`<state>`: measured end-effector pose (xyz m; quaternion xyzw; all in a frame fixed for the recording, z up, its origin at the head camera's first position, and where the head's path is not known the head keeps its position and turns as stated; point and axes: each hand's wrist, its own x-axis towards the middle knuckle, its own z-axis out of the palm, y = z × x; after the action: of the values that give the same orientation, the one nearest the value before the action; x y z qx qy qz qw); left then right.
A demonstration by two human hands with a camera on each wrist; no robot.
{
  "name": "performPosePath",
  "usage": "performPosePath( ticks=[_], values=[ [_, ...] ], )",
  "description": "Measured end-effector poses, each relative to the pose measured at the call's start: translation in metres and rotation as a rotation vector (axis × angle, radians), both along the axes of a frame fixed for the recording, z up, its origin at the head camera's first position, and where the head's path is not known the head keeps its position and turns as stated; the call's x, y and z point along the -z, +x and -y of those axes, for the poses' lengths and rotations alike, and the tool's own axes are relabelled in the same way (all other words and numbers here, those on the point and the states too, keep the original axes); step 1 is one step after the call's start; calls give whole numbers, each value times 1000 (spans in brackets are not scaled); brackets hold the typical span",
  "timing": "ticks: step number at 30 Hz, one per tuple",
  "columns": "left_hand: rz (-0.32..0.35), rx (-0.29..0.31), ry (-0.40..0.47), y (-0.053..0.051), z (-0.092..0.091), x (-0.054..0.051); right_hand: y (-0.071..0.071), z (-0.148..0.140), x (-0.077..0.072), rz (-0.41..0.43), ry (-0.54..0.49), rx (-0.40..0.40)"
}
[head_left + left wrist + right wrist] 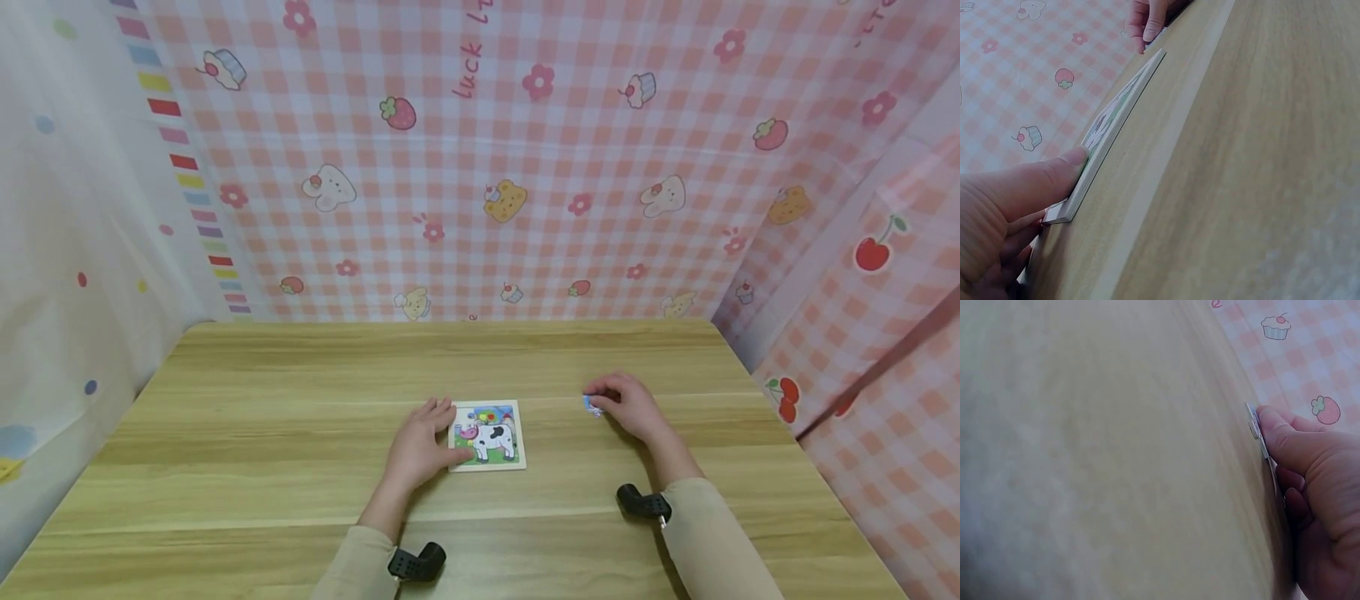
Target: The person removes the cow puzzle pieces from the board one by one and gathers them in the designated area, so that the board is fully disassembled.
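A square jigsaw puzzle (495,437) with a pale frame and a black-and-white cow picture lies flat on the table. My left hand (422,446) holds it by its left side. The left thumb (1054,178) lies on top near the corner, and the other fingers are at the edge, partly hidden in the left wrist view. To the right, my right hand (628,407) pinches a small blue and white puzzle piece (592,405) between thumb and fingers. In the right wrist view the piece (1256,431) appears nearly edge-on, close to the tabletop.
The wooden table (262,467) runs back to a pink checked curtain (450,167). More printed cloth hangs along the left and right sides. A black wrist device (417,562) sits on the left sleeve, another wrist device (643,503) on the right.
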<state>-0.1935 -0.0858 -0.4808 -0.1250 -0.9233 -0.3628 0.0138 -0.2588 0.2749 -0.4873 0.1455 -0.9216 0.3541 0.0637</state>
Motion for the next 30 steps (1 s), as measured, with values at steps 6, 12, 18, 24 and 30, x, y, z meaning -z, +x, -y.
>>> performPosePath(
  ticks=[6,12,18,24,30],
  values=[
    [7,3,0,0,-1,0,4,-1,-4,9,-28,7],
    [4,9,2,0,-1,0,11,0,-12,83,-106,39],
    [-12,17,1,1,0,1,15,12,-22,87,-163,25],
    [-16,16,-2,1,0,2,16,38,-31,64,-159,-79],
    [-5,2,-4,1,-1,2,16,63,-32,75,-169,-169]
  ],
)
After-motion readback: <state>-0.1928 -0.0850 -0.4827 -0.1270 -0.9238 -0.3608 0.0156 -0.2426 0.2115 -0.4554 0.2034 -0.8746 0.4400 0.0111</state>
